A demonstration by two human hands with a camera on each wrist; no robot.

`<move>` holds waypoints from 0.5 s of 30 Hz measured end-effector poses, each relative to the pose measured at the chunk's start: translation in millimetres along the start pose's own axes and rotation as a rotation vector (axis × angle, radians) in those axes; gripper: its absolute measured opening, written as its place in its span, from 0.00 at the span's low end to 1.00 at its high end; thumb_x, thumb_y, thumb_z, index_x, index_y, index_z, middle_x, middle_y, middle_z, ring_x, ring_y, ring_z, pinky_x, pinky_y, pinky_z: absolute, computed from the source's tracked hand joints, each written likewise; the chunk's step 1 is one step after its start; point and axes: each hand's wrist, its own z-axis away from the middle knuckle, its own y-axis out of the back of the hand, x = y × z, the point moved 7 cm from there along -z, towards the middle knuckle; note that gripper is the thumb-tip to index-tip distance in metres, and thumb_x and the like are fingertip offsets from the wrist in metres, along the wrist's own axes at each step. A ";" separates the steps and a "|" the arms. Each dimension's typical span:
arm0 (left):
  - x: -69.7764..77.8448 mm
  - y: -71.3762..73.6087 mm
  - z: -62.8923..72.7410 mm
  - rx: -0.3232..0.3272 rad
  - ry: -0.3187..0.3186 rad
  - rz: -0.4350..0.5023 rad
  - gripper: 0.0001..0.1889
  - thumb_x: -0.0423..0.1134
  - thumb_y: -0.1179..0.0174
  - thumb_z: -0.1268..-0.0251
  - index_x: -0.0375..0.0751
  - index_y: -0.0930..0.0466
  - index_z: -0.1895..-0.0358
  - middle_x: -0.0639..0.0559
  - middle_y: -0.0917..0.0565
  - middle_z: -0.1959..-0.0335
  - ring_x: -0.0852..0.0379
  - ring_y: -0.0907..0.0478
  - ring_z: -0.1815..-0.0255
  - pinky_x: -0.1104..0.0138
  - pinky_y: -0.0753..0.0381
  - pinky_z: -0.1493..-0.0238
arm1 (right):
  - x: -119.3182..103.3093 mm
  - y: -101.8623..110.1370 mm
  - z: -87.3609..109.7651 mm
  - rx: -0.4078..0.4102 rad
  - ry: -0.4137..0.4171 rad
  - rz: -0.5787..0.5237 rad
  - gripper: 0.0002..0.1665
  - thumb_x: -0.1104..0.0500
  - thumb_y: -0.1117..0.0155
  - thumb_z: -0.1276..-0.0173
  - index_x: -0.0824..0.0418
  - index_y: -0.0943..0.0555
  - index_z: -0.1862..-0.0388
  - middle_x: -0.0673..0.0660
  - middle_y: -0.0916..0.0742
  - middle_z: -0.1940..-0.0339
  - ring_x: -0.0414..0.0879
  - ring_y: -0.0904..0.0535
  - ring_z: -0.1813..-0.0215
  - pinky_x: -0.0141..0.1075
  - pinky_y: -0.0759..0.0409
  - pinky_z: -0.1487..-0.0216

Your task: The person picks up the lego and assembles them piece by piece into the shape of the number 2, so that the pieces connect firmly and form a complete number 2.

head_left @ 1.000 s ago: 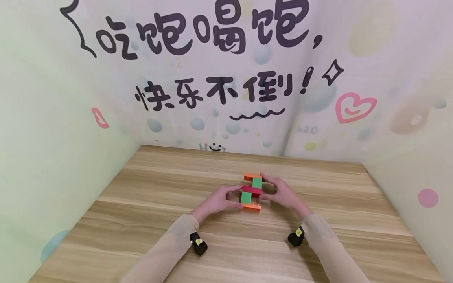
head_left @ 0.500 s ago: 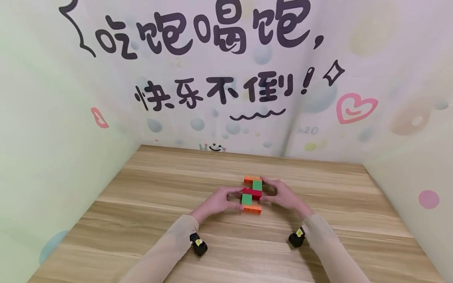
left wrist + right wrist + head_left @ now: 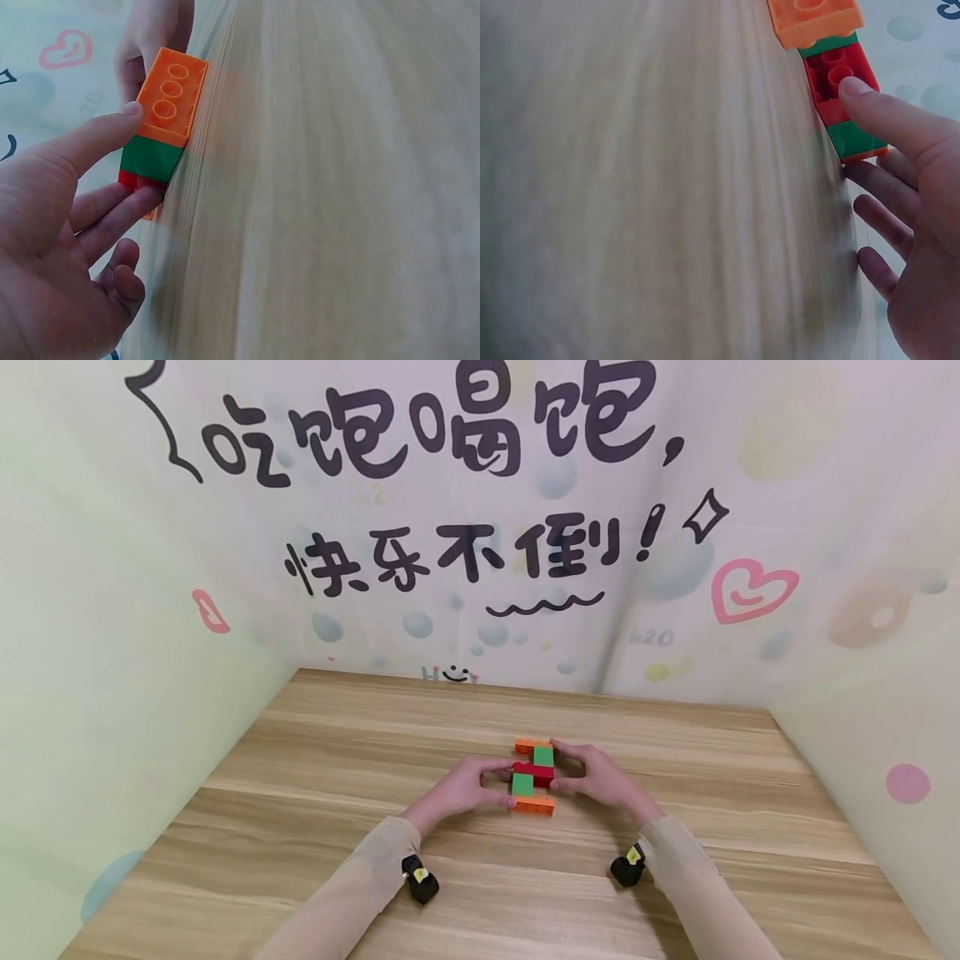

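Observation:
A stack of toy building bricks lies on its side on the wooden table: a near orange brick, a green brick, a red brick, another green brick and a far orange brick. My left hand pinches it from the left, thumb at the near orange brick and fingertips by the red one. From the right, my right hand pinches it between thumb, on the red brick, and forefinger at the far end. Round tubes show on the near orange brick's underside.
The wooden table meets a printed cloth wall at the back, with cloth on both sides too. A small black camera sits on the left wrist, another black camera on the right.
The brick stack has shifted slightly towards the person, its far end more than its near end. Both hands keep nearly the same place and hold.

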 end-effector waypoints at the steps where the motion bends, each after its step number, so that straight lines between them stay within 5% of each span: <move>1: -0.4 0.0 0.0 0.000 0.001 -0.001 0.32 0.46 0.27 0.44 0.52 0.24 0.34 0.49 0.14 0.46 0.53 0.21 0.42 0.63 0.27 0.51 | 0.2 -0.2 0.1 0.001 0.000 0.003 0.48 0.48 0.28 0.37 0.58 0.38 0.23 0.58 0.30 0.24 0.58 0.37 0.22 0.58 0.38 0.26; 15: 1.4 0.8 1.9 -0.028 -0.021 0.019 0.32 0.45 0.28 0.42 0.51 0.25 0.33 0.48 0.15 0.44 0.52 0.21 0.39 0.58 0.24 0.43 | 0.7 -0.1 0.3 0.025 0.030 0.011 0.47 0.47 0.28 0.38 0.60 0.36 0.24 0.58 0.26 0.27 0.57 0.32 0.25 0.59 0.36 0.27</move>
